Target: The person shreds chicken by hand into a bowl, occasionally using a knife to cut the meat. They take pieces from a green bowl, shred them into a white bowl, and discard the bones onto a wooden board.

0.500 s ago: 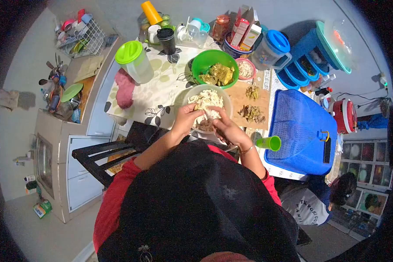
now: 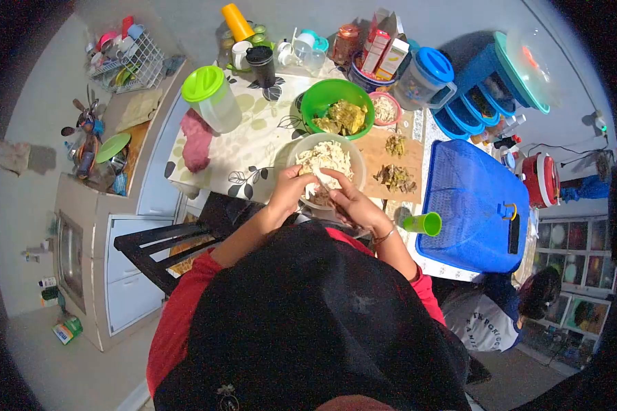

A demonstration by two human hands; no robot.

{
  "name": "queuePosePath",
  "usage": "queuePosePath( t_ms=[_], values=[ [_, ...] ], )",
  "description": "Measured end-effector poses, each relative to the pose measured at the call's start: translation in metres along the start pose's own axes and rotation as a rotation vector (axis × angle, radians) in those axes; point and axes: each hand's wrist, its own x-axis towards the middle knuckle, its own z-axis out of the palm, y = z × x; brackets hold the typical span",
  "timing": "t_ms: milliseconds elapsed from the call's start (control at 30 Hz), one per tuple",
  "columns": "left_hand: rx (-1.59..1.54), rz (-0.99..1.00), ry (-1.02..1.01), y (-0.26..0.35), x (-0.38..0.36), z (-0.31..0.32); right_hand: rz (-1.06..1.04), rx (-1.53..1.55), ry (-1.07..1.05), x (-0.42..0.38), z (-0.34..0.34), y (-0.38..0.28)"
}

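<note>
Left hand [image 2: 291,192] and right hand [image 2: 358,207] work with curled fingers (exact grip impossible to tell) over the bowl [image 2: 359,165], pale shreds [image 2: 331,155] lying just beyond.

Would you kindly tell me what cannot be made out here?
Head view: what lies between left hand and right hand; they cover it.
Head view: floor of the pale bowl; shreds cover it.
Head view: fine print on cartons; too small.
Head view: inside the blue box; its walls hide it.
</note>
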Motion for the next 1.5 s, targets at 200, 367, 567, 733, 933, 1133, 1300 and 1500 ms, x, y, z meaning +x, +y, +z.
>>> queuePosePath(
  t_ms=[200,367,567,733,933,1133,1300,1500],
  values=[
    [0.05,-0.006,-0.089,0.002,-0.004,0.005,0.093,0.116,-0.001,-0.004,-0.01,-0.002],
    [0.171,-0.022,-0.162,0.003,-0.008,0.008,0.113,0.19,-0.078,-0.008,-0.01,-0.008],
    [0.084,0.154,-0.085,-0.015,0.004,-0.003,0.126,0.269,-0.095,-0.005,-0.009,-0.003],
    [0.124,0.045,-0.096,-0.013,0.005,-0.005,0.183,0.403,-0.131,-0.006,-0.014,-0.001],
    [0.055,0.058,-0.083,-0.012,0.001,0.003,0.092,0.566,-0.207,-0.015,-0.016,-0.011],
    [0.157,0.116,0.008,-0.011,-0.001,0.008,0.096,0.1,0.048,-0.003,-0.019,-0.006],
    [0.217,0.201,0.04,-0.018,0.0,-0.001,0.119,0.042,-0.061,-0.008,-0.003,-0.005],
    [0.135,0.189,0.06,-0.018,0.004,-0.002,0.154,0.168,-0.058,0.0,-0.01,0.012]
  ],
)
